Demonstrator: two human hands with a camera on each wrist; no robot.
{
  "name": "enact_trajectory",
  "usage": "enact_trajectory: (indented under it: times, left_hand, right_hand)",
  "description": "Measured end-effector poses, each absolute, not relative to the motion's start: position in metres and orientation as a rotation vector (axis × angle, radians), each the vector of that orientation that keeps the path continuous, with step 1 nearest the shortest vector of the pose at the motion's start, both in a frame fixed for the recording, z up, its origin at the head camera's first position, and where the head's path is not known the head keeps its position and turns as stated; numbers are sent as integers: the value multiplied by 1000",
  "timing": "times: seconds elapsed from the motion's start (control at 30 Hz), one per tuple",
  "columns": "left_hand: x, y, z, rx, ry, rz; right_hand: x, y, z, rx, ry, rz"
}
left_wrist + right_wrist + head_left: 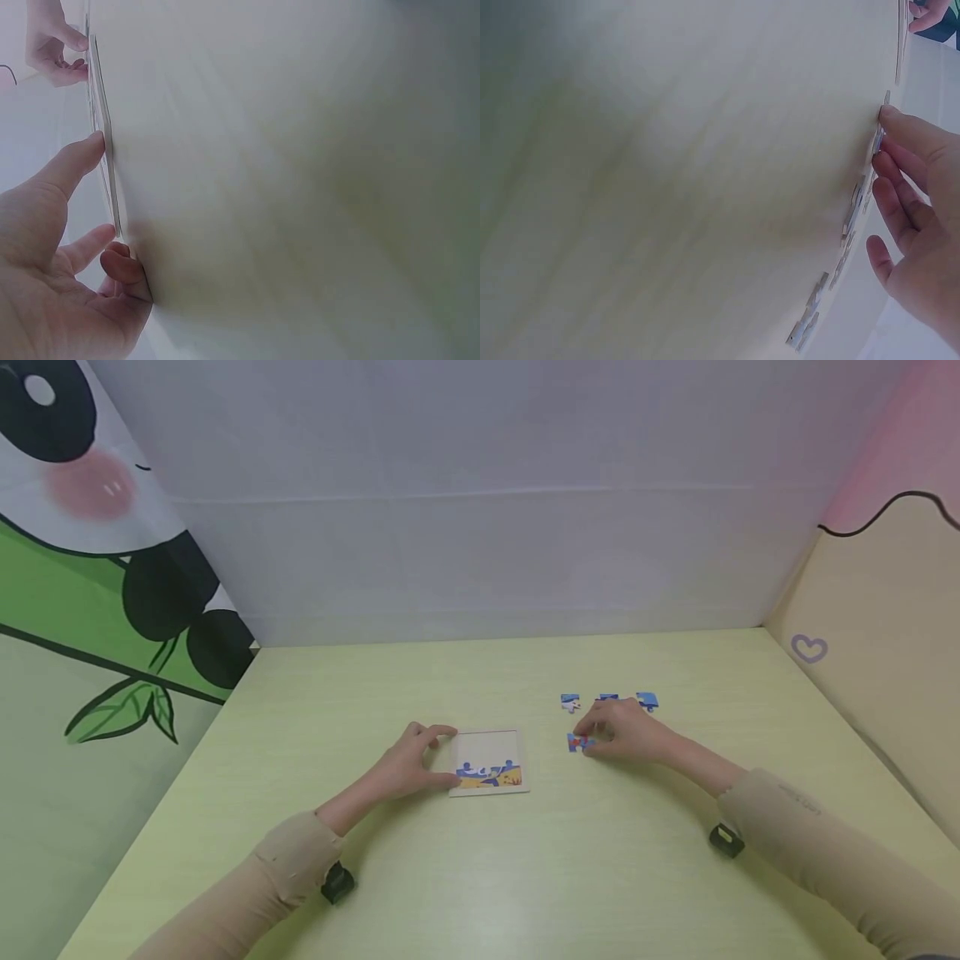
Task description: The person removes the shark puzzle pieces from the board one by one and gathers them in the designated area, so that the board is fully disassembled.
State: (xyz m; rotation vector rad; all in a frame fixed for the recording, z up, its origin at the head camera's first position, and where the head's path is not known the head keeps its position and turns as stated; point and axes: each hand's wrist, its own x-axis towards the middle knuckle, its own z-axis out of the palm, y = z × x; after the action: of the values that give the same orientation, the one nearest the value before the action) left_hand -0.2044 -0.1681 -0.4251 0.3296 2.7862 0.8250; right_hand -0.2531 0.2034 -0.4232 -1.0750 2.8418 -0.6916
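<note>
A square jigsaw tray [486,745] lies flat on the table in the head view, with fitted yellow and blue puzzle pieces [491,775] along its near side. My left hand [408,762] touches its left edge, the thumb at the near corner and the index finger at the far corner, both fairly straight. To the right, my right hand [626,735] pinches a red and blue puzzle piece [574,742] at the tabletop between thumb and fingers. Part of that piece is hidden by the fingertips. In the right wrist view, the thumb [911,135] presses its edge.
Behind my right hand are loose puzzle pieces: a blue and white one [570,702], one partly covered by the hand [607,697], and a blue one [647,700]. More loose pieces [814,300] show edge-on in the right wrist view. A pale wall [495,560] closes the table's far edge.
</note>
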Motion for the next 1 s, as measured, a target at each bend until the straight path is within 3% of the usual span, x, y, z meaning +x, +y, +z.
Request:
enact_trajectory:
  times: [1.0]
  left_hand:
    - [-202, -168, -420, 325, 2784, 817]
  right_hand:
    - [-252, 193, -423, -998, 2826, -696]
